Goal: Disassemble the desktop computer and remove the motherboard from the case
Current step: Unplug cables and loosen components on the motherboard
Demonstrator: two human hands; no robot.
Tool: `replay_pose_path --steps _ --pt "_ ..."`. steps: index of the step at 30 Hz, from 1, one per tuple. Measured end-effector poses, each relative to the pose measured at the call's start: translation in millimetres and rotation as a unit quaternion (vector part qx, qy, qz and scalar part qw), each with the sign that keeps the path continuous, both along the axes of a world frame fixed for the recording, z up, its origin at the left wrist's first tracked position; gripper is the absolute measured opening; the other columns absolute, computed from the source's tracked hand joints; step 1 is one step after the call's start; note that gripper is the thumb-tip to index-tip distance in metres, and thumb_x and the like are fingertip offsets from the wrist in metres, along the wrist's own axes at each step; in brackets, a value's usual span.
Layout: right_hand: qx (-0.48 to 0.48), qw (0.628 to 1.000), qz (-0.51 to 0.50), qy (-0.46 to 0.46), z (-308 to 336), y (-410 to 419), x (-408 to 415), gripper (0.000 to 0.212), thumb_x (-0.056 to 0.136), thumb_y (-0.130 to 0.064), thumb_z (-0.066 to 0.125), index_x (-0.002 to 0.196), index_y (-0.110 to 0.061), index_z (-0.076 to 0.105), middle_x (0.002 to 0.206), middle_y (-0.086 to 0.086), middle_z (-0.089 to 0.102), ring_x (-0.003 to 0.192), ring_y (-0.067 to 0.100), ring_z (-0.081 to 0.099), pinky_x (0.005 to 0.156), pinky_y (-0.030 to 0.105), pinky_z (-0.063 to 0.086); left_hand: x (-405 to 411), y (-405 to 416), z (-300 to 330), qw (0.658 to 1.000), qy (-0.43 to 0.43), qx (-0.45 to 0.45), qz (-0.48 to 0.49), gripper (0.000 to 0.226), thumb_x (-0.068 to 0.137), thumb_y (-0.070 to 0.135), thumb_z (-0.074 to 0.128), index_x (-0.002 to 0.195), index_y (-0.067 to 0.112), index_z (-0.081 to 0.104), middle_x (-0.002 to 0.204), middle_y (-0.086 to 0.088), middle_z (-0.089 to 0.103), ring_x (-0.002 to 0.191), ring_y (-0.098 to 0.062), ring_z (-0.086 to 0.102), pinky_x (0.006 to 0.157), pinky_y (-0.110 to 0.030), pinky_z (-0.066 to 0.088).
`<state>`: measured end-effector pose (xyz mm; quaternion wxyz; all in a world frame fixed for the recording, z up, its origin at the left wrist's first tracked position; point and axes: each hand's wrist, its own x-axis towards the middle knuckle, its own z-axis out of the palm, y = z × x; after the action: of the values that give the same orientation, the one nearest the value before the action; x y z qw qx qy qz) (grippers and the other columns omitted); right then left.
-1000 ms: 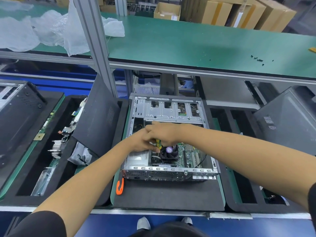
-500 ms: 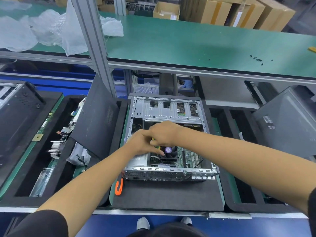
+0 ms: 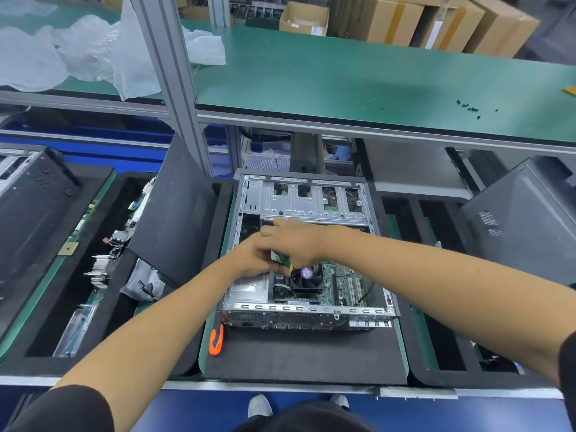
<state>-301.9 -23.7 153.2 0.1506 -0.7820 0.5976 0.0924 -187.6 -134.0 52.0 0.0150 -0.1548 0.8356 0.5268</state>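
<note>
A green-handled screwdriver (image 3: 285,261) is gripped by the right hand (image 3: 299,243) and steadied by the left hand's (image 3: 254,260) curled fingers, probably for aiming at a motherboard (image 3: 338,283) screw just below.

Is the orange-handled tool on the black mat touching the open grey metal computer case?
Cannot tell. In the head view the orange-handled tool lies on the black mat at the computer case's near left corner; its upper end meets the case's edge with no plain gap or contact.
</note>
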Motion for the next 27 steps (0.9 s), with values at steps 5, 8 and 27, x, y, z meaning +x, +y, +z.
replay_pose_path --steps 5,8,27 --pt "-0.054 0.997 -0.045 0.019 -8 3 4 0.03 0.092 -0.034 0.062 0.116 -0.021 0.05 0.098 -0.008 0.04 0.094 0.016 0.037 0.059 0.03 0.03 -12 9 4 0.971 -0.122 -0.197 -0.056 0.091 0.068 0.062 0.082 0.144 0.025 0.048 0.135 0.012 0.052 0.126 -0.015 0.048 0.108 -0.028 0.04" --pt "-0.054 0.995 -0.081 0.038 -4 1 4 0.016 0.096 -0.028 0.053 0.108 -0.02 0.048 0.091 -0.004 0.046 0.085 0.022 0.051 0.059 0.033 0.034 -9 13 8 0.976 -0.086 -0.197 -0.027 0.058 0.07 0.065 0.08 0.114 0.03 0.066 0.101 0.019 0.065 0.112 -0.016 0.06 0.091 -0.028 0.047" --pt "-0.015 0.994 -0.05 -0.096 -10 8 -12 0.038 0.076 -0.007 0.073 0.107 -0.016 0.052 0.101 0.0 0.046 0.091 0.019 0.039 0.077 0.033 0.036 2 -1 2 0.999 0.038 0.032 -0.003 0.041 0.063 0.037 0.095 0.096 0.031 0.073 0.094 0.006 0.074 0.092 -0.009 0.07 0.08 -0.026 0.055"
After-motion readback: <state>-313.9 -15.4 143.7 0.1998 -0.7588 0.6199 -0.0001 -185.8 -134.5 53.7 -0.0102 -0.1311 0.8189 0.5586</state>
